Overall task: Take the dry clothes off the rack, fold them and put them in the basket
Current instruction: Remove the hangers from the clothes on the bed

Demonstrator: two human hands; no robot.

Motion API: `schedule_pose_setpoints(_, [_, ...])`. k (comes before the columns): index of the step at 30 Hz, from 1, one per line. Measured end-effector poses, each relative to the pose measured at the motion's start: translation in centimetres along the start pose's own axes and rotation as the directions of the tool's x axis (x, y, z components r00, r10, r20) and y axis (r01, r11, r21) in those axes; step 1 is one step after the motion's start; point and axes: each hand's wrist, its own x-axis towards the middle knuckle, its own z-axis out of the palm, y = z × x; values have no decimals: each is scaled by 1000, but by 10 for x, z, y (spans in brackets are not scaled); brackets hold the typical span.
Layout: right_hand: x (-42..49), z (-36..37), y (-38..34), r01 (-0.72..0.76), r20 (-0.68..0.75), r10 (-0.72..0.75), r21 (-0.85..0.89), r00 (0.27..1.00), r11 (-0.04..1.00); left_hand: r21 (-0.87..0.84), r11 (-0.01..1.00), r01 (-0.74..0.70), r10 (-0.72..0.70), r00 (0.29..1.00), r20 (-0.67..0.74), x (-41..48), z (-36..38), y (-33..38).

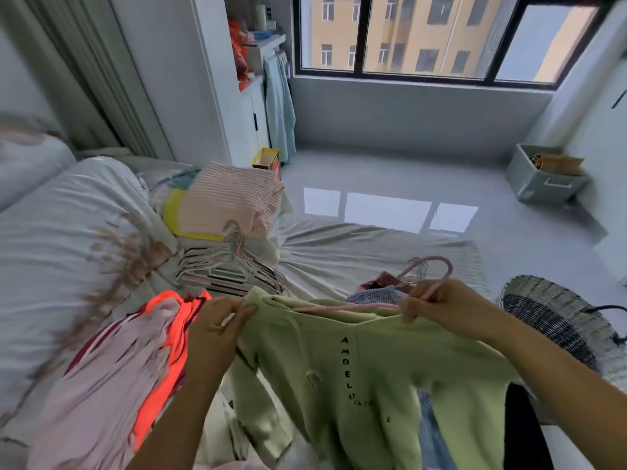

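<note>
Left hand (217,329) pinches pale green lettered hoodie (373,368) at the shoulder, right hand (437,307) grips its fabric-buried pink plastic hanger (353,306) over the bed (339,252); hem cut off, woven basket (549,320) part-hidden.

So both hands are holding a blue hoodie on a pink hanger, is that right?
Not quite: the hoodie is light green, not blue. In the head view the left hand and right hand hold it, on a pink hanger.

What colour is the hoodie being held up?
Pale green hoodie, with black lettering; head view.
</note>
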Motion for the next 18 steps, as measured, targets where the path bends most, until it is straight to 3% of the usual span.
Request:
schedule_pose_setpoints(3, [-2, 10, -3, 20, 26, -21, 48, 999, 999, -25, 991, 132, -133, 988, -73, -5, -1, -21])
schedule_pose_setpoints(5, [0, 17, -14, 59, 118, -71, 100, 990, 993, -100, 969, 225, -232, 971, -65, -7, 4, -19])
schedule_pose_setpoints(7, [3, 25, -28, 62, 229, -91, 132, 969, 989, -204, 932, 298, -298, 954, 33, -6, 14, -9])
schedule_pose_setpoints(9, [8, 36, -35, 100, 240, -124, 109, 963, 989, -246, 903, 352, -326, 935, 142, -4, 25, -1])
schedule_pose_setpoints(10, [10, 41, -37, 127, 216, -147, 103, 965, 987, -231, 904, 359, -332, 931, 149, -2, 31, 2])
schedule_pose_setpoints(14, [15, 57, -39, 181, 159, -189, 66, 969, 981, 109, 929, 355, -368, 919, 143, 4, 51, 3])
schedule_pose_setpoints(16, [12, 60, -41, 196, 154, -198, 28, 968, 980, 114, 913, 392, -405, 902, 148, 9, 55, 8])
schedule_pose_setpoints(18, [8, 58, -39, 194, 158, -192, -2, 969, 981, 120, 936, 329, -347, 919, 187, 15, 54, 2])
